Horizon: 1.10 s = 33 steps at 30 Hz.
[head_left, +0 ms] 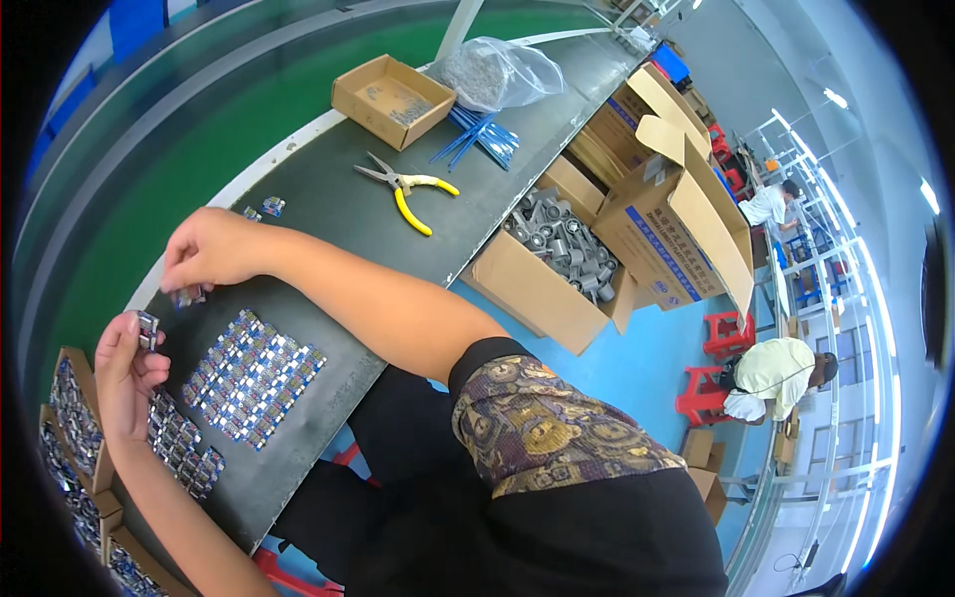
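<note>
My left hand (pixel 121 376) is closed around a small electronic board (pixel 148 331), held between thumb and fingers above the dark bench. My right hand (pixel 217 247) has its fingertips pinched together just beyond it. Right below those fingertips are more small boards (pixel 189 296); whether the fingers grip one cannot be made out. A neat block of small circuit boards (pixel 254 378) lies flat on the bench, nearer me. Beside my left wrist lies another group of boards (pixel 181 443), partly hidden by the forearm. Two loose boards (pixel 272 206) rest past my right hand.
Yellow-handled pliers (pixel 406 189) lie open on the bench. Behind them are a shallow cardboard box (pixel 393 99), blue cable ties (pixel 482 139) and a clear plastic bag (pixel 487 75). Cartons of boards (pixel 75 398) stand far left. A floor carton holds grey plastic parts (pixel 562 244). A green conveyor (pixel 199 129) borders the bench.
</note>
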Each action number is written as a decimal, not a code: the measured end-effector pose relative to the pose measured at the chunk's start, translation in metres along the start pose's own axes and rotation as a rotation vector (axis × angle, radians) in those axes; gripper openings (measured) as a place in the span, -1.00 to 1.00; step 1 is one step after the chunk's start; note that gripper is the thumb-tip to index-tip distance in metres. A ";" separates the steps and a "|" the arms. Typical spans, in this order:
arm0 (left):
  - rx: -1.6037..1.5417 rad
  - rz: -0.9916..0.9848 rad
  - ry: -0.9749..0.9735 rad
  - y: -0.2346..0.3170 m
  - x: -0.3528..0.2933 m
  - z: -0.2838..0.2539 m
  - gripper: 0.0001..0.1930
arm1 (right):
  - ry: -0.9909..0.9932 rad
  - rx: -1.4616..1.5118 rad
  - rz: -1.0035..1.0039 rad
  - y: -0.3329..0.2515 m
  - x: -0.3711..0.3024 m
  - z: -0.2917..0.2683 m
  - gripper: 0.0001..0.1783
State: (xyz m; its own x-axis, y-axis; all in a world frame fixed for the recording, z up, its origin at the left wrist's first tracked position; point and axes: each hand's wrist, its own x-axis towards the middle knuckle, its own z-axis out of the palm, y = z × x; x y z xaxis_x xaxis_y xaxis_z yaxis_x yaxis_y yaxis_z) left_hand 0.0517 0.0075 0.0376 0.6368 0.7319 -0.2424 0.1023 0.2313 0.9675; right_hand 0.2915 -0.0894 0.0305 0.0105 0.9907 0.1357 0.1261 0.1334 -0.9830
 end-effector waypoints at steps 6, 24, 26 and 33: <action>0.037 -0.024 -0.057 0.000 0.000 0.015 -0.72 | 0.478 -0.724 -0.056 0.017 -0.001 -0.012 -0.74; 0.098 -0.082 -0.253 0.008 -0.009 0.026 -0.73 | -0.288 -0.041 0.081 -0.012 -0.009 0.004 -0.61; 0.113 -0.075 -0.257 0.007 -0.009 0.026 -0.73 | -0.294 -0.040 0.070 -0.009 -0.007 0.006 -0.62; 0.005 -0.057 -0.302 0.006 -0.016 0.007 -0.73 | -0.280 0.048 -0.007 0.007 0.003 0.027 -0.69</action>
State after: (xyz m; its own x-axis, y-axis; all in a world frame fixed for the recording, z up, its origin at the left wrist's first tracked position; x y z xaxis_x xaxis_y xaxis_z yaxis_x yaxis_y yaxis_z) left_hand 0.0480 -0.0072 0.0474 0.8279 0.4945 -0.2647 0.1477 0.2630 0.9534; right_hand 0.2660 -0.0848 0.0208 -0.2650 0.9580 0.1094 0.0777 0.1343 -0.9879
